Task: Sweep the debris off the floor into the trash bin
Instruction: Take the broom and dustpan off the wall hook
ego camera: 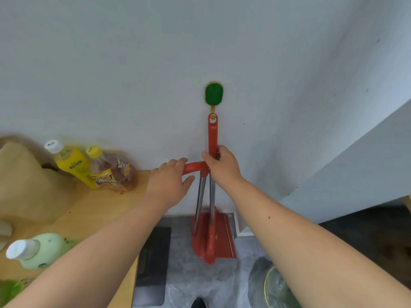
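Note:
A red broom and dustpan set hangs against the white wall from a green hook point(213, 94). My right hand point(220, 162) is closed around the upright red broom handle point(212, 134) just below the hook. My left hand point(170, 183) wraps loosely over the curved red dustpan handle point(194, 167), thumb below it. Two metal rods point(205, 196) run down to the red dustpan point(214, 236), which stands near the grey floor. A trash bin point(273, 287) lined with a clear bag sits at the bottom right. No debris shows.
A wooden table point(93, 210) at left carries a yellow drink bottle point(71, 165), a brown tea bottle point(106, 170), a pale green bottle point(37, 250) and a brown paper bag point(24, 185). A dark mat point(153, 265) lies on the grey floor. A white ledge point(355, 174) juts out at right.

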`<state>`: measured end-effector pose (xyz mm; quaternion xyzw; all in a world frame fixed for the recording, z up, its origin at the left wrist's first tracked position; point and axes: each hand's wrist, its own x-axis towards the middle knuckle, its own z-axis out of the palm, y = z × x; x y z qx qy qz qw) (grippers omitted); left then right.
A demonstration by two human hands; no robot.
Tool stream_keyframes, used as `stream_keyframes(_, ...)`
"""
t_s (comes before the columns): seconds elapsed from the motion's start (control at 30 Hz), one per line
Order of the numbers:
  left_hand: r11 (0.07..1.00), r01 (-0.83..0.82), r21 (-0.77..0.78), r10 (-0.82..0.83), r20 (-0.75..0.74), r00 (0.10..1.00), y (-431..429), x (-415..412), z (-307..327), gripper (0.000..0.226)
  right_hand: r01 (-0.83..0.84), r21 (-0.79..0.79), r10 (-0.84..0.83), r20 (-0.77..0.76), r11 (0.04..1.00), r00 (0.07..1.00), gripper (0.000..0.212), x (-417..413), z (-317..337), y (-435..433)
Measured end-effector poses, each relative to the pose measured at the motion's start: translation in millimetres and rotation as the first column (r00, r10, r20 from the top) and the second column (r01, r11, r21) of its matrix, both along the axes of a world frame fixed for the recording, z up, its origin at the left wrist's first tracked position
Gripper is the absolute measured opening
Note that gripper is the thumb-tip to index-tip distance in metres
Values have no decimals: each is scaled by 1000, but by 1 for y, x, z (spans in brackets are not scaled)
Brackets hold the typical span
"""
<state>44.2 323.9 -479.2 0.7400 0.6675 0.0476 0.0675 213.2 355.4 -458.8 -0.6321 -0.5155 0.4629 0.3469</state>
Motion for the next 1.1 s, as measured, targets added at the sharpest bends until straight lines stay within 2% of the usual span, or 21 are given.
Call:
stream_keyframes(0.17,998,-32,-60,37,98,994,13,7,-1,24,-12,25,12,5,1000,1000,19,5,-6,6)
stream_keyframes(0.43,990,-58,-125,74,129,989,14,11,7,25,-49,39,48,31,998,998,15,7,-3,9)
stream_keyframes(0.7,993,-73,-92,86,148,985,8,14,18,26,-64,46,63,32,997,997,25,7,6,10)
stream_keyframes(1.1,996,-79,-28,82,127,989,-9,14,30,27,-99,72,96,43,993,994,23,9,19,-6)
